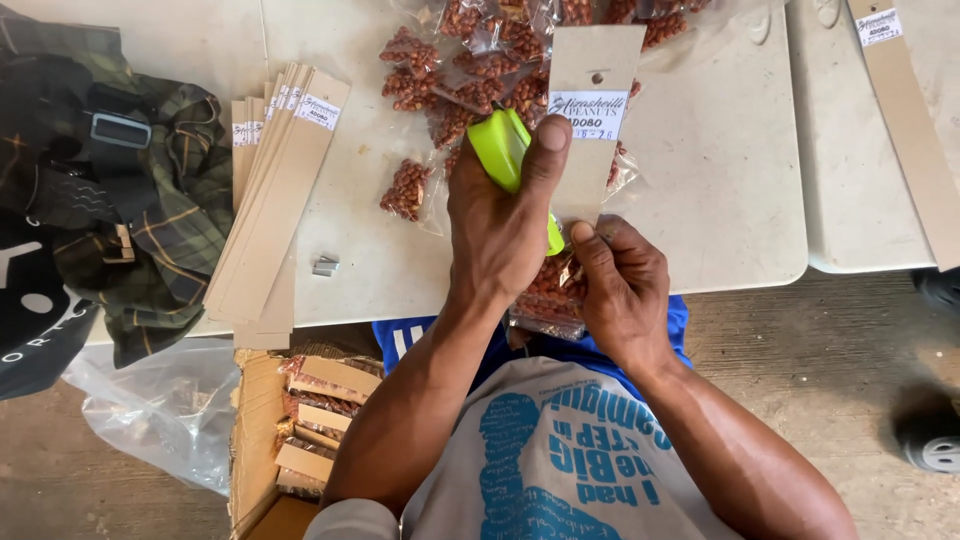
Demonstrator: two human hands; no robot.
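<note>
- Fingers of the left hand wrap tight around a lime-green stapler, thumb pressed along its top, with the tool's nose set against the left edge of a tall cardboard header card
- Fingers of the right hand pinch narrow on the near end of that card together with the top of a clear bag of reddish peanuts, which hangs just below the card over the table edge
- Card stands upright between the 2 hands, a punched hole near its far end and a white label just under the hole
- Both hands work at the near edge of a white table, roughly at its middle
- Beyond the stapler, at the far middle of the table, lies a heap of small clear peanut packets, some touching the card
- Left of the hands a fanned stack of blank cardboard strips with white labels rests on the table, and a small strip of staples lies just beside it
- Further left sits a plaid cloth next to a black bag
- Below the table edge on the left, an open cardboard box holds finished packets with card tops
- At far right another labelled strip lies across a second white surface
</note>
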